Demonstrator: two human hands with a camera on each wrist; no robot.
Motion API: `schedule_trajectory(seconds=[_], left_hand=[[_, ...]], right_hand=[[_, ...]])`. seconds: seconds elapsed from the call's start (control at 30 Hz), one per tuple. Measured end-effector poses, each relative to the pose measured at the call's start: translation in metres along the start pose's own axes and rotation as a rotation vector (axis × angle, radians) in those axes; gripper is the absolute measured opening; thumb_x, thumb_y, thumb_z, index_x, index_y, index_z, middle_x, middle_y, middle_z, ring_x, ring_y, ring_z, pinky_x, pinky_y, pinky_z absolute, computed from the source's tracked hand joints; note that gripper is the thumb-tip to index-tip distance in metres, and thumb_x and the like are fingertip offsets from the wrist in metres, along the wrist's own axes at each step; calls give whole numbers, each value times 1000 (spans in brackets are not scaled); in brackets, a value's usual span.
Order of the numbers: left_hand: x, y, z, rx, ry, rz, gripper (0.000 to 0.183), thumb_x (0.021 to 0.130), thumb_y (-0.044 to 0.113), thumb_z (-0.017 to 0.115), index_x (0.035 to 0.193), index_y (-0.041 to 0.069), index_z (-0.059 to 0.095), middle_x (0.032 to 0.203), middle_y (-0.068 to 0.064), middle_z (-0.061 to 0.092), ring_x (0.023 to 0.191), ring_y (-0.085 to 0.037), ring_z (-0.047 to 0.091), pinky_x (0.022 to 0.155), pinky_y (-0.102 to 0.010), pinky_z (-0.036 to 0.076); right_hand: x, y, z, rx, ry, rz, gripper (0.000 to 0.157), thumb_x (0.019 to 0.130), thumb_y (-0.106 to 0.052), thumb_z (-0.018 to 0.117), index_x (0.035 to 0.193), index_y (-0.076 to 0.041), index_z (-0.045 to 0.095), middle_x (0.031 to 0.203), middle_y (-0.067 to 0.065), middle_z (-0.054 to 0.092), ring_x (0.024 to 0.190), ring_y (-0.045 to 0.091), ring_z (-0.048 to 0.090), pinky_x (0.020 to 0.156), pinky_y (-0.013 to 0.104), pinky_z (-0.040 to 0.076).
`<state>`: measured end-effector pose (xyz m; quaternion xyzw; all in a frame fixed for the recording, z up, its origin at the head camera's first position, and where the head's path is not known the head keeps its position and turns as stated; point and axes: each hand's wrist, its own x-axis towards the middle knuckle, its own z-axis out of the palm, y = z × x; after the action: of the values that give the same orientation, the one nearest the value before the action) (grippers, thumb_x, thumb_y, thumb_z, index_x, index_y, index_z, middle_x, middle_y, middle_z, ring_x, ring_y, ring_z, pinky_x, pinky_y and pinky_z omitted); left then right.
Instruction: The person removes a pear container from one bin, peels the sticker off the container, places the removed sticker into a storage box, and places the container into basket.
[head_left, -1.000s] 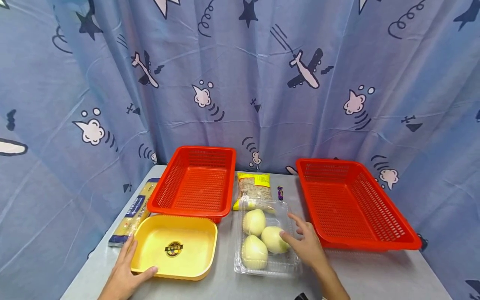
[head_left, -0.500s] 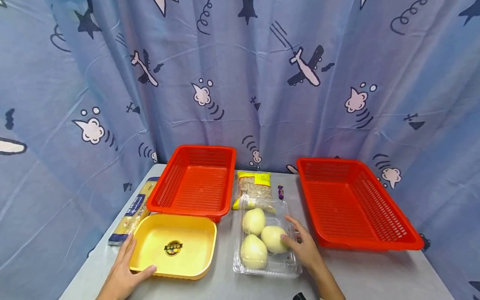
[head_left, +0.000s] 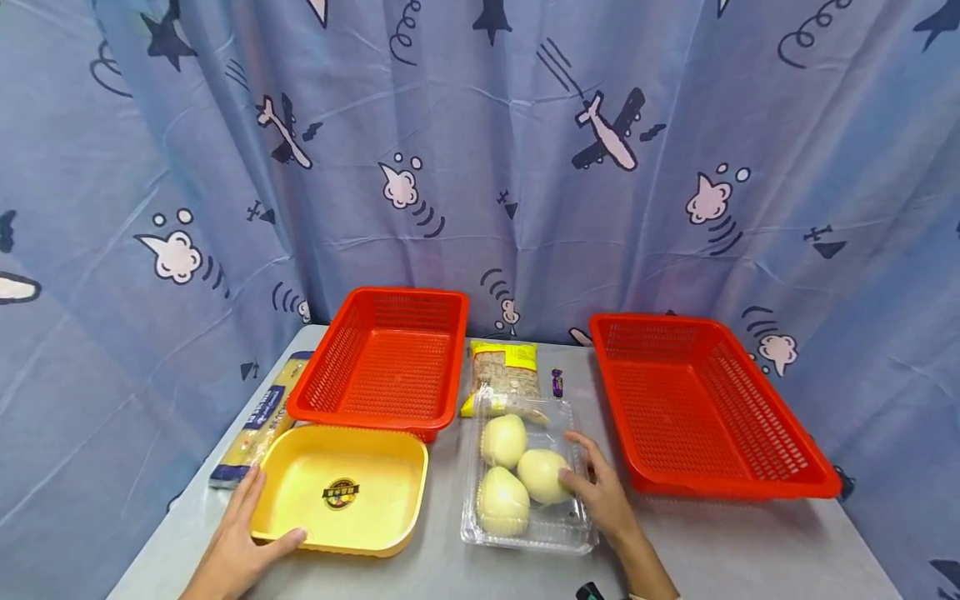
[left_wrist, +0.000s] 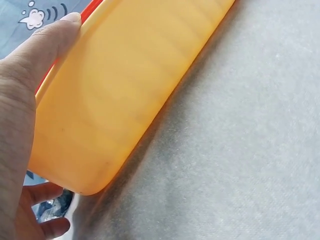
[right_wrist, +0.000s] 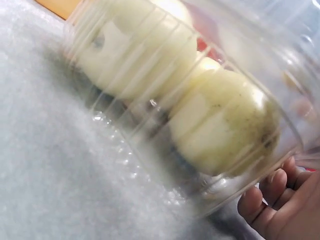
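My left hand (head_left: 236,537) holds the near left corner of a yellow plastic basin (head_left: 375,500); its thumb lies at the near rim and its fingers along the left side. The left wrist view shows the thumb (left_wrist: 47,42) at the rim and two bent fingertips below the corner. With my right hand (head_left: 607,496) I grip the right side of a clear plastic box (head_left: 536,533), thumb on top and fingers at the edge. Three pale yellow-green pears (head_left: 504,502) lie inside it. In the right wrist view, several fingertips (right_wrist: 250,200) touch the box's lower corner.
Behind the basin stands a red basket (head_left: 405,375); another red basket (head_left: 682,408) is at the right. A long yellow-blue packet (head_left: 258,425) lies at the left. A yellow-edged food bag (head_left: 504,367) and a small purple sweet (head_left: 557,382) sit behind the box. A patterned curtain (head_left: 480,167) hangs behind.
My right hand has closed in from hovering over the box's right side to gripping it. The left hand stays at the basin's corner. The view has shifted slightly.
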<state>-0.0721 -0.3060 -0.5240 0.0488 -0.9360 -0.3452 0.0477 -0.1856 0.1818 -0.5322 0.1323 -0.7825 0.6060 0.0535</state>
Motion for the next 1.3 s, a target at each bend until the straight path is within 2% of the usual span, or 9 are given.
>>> schedule_trajectory(seconds=[0.13,0.23,0.37,0.47,0.57,0.8,1.0,1.07,1.3], left_hand=[[0,2,-2,5,20,18,114,77,44,79,154,1,6,156,-24,5,132,-54,18,96,-73,20],[-1,3,-3,3,36,31,113,76,42,79,154,1,8,155,-27,9,132,-55,18,95,-73,20],[1,6,-7,-17,44,21,109,78,39,78,153,-2,10,153,-30,10,133,-54,17,96,-73,20],[4,10,-10,-23,37,-12,108,81,40,76,152,-3,8,153,-31,8,134,-54,15,97,-73,19],[4,15,-13,-32,53,-23,108,81,39,76,154,0,7,154,-30,7,133,-55,15,96,-74,18],[3,27,-18,-98,161,62,107,78,30,80,156,10,9,154,-28,13,127,-56,27,92,-75,23],[4,44,-24,-156,151,13,107,80,34,78,157,17,6,158,-21,7,130,-54,25,94,-75,21],[3,49,-25,-189,159,16,107,79,32,79,157,18,7,159,-18,7,131,-52,25,95,-74,22],[3,69,-27,-222,234,101,104,77,25,81,156,26,14,157,-16,15,129,-42,31,95,-63,30]], right_hand=[[1,1,0,35,-13,2,54,88,-7,64,139,-7,46,147,19,35,133,34,24,103,59,15],[1,1,0,50,-14,12,54,88,-7,63,139,-8,46,149,19,32,138,35,17,105,62,9],[0,-1,1,50,-14,27,52,89,-10,63,139,-10,46,152,19,29,141,37,10,106,65,6],[0,-3,2,45,-15,33,51,90,-13,62,139,-12,46,153,19,26,142,39,6,106,66,5],[0,-3,2,49,-14,32,51,90,-13,62,140,-13,46,153,19,25,142,39,5,106,66,4],[-1,-1,2,69,-9,21,53,89,-10,62,140,-11,46,152,20,27,141,38,8,106,64,5],[0,1,1,83,-13,34,53,90,-11,62,140,-10,45,152,19,27,140,35,8,106,65,4],[0,0,1,88,-15,36,54,90,-11,62,140,-10,45,153,19,26,140,35,8,106,65,4],[-1,0,1,96,-20,33,53,91,-12,62,141,-11,44,153,19,24,142,38,5,106,65,2]])
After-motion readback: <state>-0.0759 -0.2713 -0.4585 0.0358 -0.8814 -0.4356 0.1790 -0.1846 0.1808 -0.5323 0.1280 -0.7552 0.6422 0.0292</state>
